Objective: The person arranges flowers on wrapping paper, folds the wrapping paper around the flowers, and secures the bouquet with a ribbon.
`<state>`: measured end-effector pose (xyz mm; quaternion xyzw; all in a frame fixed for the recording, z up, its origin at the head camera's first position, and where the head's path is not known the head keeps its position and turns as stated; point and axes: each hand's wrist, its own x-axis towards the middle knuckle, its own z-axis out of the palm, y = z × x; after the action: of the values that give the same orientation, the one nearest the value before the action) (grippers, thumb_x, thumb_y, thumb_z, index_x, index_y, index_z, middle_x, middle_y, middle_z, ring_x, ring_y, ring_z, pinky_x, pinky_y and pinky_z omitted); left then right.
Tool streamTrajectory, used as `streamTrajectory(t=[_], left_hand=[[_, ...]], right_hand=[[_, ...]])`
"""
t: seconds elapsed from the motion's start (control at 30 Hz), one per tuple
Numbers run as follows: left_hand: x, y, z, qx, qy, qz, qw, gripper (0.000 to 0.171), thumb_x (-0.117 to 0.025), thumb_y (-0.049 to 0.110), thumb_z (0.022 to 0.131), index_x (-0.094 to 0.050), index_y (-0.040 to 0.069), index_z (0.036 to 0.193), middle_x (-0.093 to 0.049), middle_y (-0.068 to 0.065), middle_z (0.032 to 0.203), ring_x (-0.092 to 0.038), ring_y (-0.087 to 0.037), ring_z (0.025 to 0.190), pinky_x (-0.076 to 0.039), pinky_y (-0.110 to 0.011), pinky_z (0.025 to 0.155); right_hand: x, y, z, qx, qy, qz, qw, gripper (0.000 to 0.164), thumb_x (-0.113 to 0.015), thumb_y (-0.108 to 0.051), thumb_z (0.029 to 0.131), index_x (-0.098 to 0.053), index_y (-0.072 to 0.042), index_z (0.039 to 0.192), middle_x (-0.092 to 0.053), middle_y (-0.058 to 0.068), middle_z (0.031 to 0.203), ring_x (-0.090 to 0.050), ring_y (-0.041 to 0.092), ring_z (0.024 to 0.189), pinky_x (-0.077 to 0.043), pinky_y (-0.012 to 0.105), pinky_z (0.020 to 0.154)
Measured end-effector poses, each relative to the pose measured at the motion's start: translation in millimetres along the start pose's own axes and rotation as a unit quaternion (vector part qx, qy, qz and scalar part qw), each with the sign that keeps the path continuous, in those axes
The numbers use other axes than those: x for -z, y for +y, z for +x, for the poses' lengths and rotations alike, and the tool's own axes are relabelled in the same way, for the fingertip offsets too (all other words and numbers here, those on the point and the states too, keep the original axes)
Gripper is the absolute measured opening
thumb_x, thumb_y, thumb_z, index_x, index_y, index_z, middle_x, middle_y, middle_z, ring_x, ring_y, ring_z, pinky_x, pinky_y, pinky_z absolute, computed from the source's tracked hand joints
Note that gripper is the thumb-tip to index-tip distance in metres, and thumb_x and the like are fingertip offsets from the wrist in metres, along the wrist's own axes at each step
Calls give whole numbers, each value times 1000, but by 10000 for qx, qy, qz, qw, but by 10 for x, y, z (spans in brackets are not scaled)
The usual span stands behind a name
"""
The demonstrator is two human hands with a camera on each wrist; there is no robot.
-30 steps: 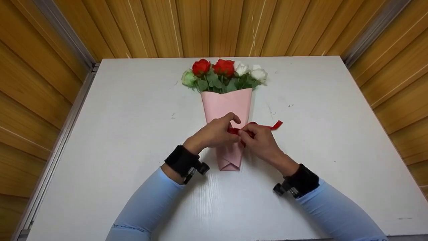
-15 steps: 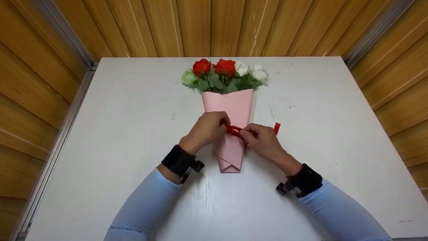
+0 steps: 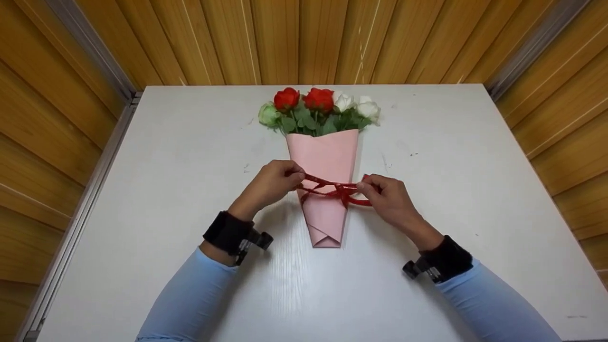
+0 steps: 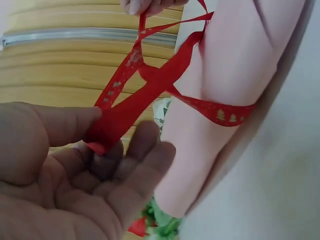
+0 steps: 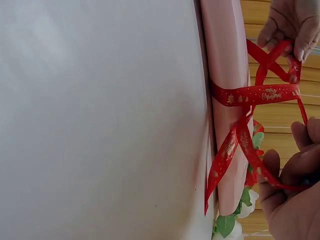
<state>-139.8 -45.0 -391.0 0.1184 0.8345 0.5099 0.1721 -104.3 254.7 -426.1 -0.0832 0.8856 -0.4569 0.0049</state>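
A bouquet wrapped in pink paper (image 3: 325, 154) lies on the white table, with red roses (image 3: 319, 99), white roses (image 3: 368, 108) and a pale green rose (image 3: 269, 114) at its far end. Around its lower half runs a red ribbon (image 3: 323, 192) with gold Christmas print (image 5: 270, 94). My left hand (image 3: 273, 183) pinches one part of the ribbon between thumb and index finger, left of the wrap; its other fingers are loosely bent in the left wrist view. My right hand (image 3: 392, 197) pinches another part on the right. Loops of ribbon cross between both hands above the paper.
The white table (image 3: 190, 142) extends around the bouquet on all sides. Wood-patterned panels (image 3: 313, 38) stand behind it and at both sides, with metal rails (image 3: 95, 175) along the corners. Black wrist cameras (image 3: 259, 240) sit on both forearms.
My left hand has moved left and away from the right hand, drawing ribbon out between them. The right hand has shifted slightly right. The ribbon's loops have spread open over the paper.
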Motion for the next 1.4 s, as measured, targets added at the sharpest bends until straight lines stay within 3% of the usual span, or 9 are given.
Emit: streamTrajectory(t=[0.1, 0.2, 0.33, 0.47, 0.57, 0.73, 0.87, 1.07, 1.4], left_hand=[[50, -85, 2, 155, -164, -862, 9960, 22, -59, 13, 108, -75, -2, 113, -73, -20, 115, -72, -23, 96, -60, -33, 90], [104, -138, -13, 250, -195, -1056, 9939, 24, -59, 13, 108, -76, -3, 113, -71, -25, 118, -71, -25, 93, -59, -37, 89], [188, -155, -62, 390, -316, -732, 9961, 27, -58, 16, 108, -77, -3, 114, -72, -17, 95, -67, -19, 76, -58, -37, 80], [304, -191, -110, 369, -499, 101, 9980, 30, -59, 23, 108, -77, 1, 115, -54, 0, 75, -50, -14, 64, -48, -29, 63], [449, -225, -156, 446, -732, 986, 9914, 33, -60, 33, 108, -80, 7, 113, -53, 0, 80, -42, -17, 70, -34, -31, 63], [598, -321, -203, 572, -1073, 1530, 9807, 38, -58, 41, 108, -81, 10, 107, -66, -10, 101, -50, -23, 90, -39, -36, 75], [651, -553, -252, 633, -886, 1548, 9819, 38, -59, 40, 108, -79, 9, 99, -70, -9, 100, -54, -23, 92, -43, -36, 79], [825, -912, -405, 1239, -353, 1413, 9815, 31, -62, 36, 107, -80, 13, 95, -69, -5, 87, -57, -23, 84, -44, -34, 74], [801, -987, -409, 1255, -87, 1510, 9805, 27, -64, 32, 105, -80, 13, 95, -63, -3, 78, -55, -22, 82, -43, -33, 71]], right_hand=[[50, 7, -15, -69, -51, -23, 10000, 19, -68, -19, 104, -77, -4, 99, -53, 3, 70, -43, 19, 69, -34, 25, 60], [93, 11, -35, -127, -135, -79, 9998, 21, -68, -22, 104, -77, -3, 99, -51, 0, 69, -45, 18, 69, -35, 26, 61], [130, 25, -59, -243, -230, -252, 9991, 24, -68, -25, 105, -77, -4, 98, -55, 1, 72, -47, 20, 71, -37, 27, 62], [157, 63, -99, -376, -262, -415, 9981, 22, -68, -23, 105, -77, -4, 97, -61, 8, 74, -48, 21, 71, -38, 26, 62], [191, 108, -144, -472, -264, -530, 9971, 22, -68, -23, 104, -77, -5, 97, -65, 14, 78, -48, 21, 72, -39, 26, 62], [278, 200, -212, -536, -343, -768, 9950, 23, -67, -25, 105, -77, -7, 94, -66, 14, 78, -48, 20, 73, -39, 27, 63], [379, 321, -245, -770, -359, -958, 9918, 24, -66, -26, 105, -77, -9, 92, -61, 8, 73, -48, 21, 74, -39, 28, 64], [611, 526, -265, -1347, -301, -1061, 9847, 26, -66, -28, 105, -78, -8, 92, -57, 1, 72, -49, 23, 77, -40, 28, 64], [855, 771, -181, -1514, -216, -1234, 9805, 32, -68, -33, 103, -77, -6, 89, -54, -2, 69, -48, 21, 76, -38, 28, 60]])
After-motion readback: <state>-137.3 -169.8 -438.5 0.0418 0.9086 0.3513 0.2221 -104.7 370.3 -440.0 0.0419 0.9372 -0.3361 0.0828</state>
